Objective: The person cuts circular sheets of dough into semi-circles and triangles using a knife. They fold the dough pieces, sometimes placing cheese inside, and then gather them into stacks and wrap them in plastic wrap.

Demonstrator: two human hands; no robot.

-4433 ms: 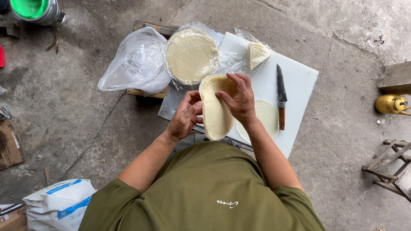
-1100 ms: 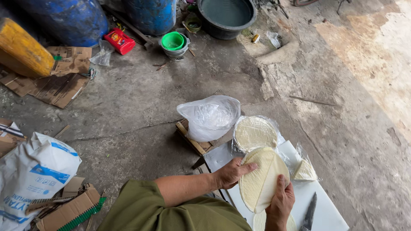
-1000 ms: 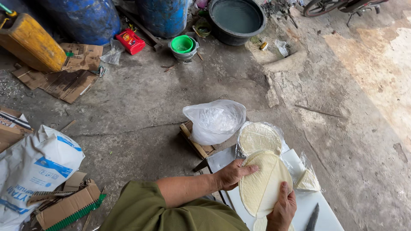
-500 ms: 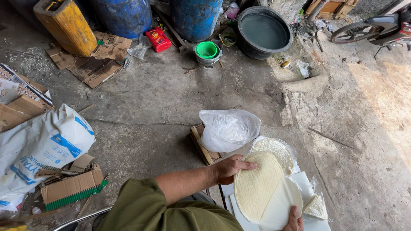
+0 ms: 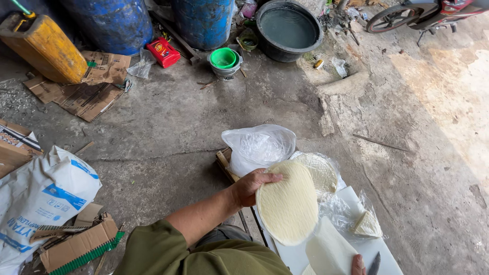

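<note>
Down at the bottom edge, only a fingertip of the right hand (image 5: 358, 265) shows beside a knife (image 5: 374, 265) tip, so whether it is open or gripping cannot be told. It touches the lower edge of one thin, pale sheet (image 5: 330, 252) lying over a white board (image 5: 379, 249). Just above, the left hand (image 5: 249, 186) grips the rim of one round, cream wrapper (image 5: 289, 202), thumb over its upper edge, holding it tilted above the board; seen this way it looks oval, its long axis running from upper right to lower left. Close behind lies one stack of similar rounds (image 5: 320, 170) in clear plastic, with one folded wedge (image 5: 368, 224) to its right. One puffed plastic bag (image 5: 258, 147) sits behind the hand. Farther left lie one white sack (image 5: 43, 196) and flattened cardboard (image 5: 86, 94). Farthest off stand one yellow canister (image 5: 43, 48), two blue drums (image 5: 204, 20), one green cup (image 5: 223, 57) and one dark basin (image 5: 289, 29).
</note>
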